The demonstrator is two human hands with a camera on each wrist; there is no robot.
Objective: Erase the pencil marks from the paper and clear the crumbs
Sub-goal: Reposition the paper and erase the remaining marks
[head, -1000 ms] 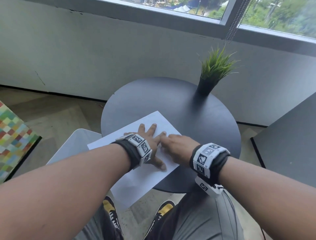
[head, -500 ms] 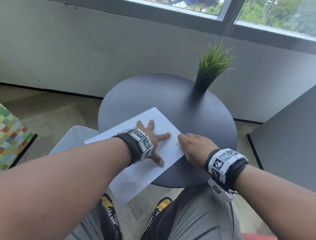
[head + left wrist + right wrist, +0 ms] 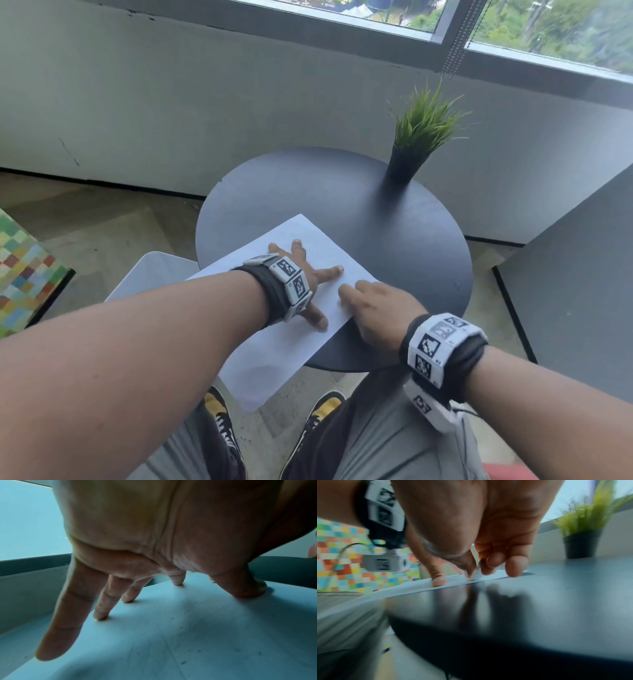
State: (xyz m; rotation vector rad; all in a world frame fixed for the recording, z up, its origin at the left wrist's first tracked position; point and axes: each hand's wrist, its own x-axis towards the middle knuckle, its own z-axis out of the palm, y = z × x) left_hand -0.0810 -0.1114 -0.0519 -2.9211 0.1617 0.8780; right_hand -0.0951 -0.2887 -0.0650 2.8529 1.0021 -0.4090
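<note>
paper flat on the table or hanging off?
Hanging off. The paper lies spread under the left hand, but its near corner juts past the table edge above the shoes.

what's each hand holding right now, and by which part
Right hand pinches a small white eraser near its top. Left hand holds nothing.

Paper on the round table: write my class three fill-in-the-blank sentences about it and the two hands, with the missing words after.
1. The left hand presses its spread fingers on the white ____.
2. The right hand pinches a small white eraser at the paper's ____ edge.
3. The potted plant stands on the dark ____, apart from the paper.

Missing words: paper; right; table
</note>
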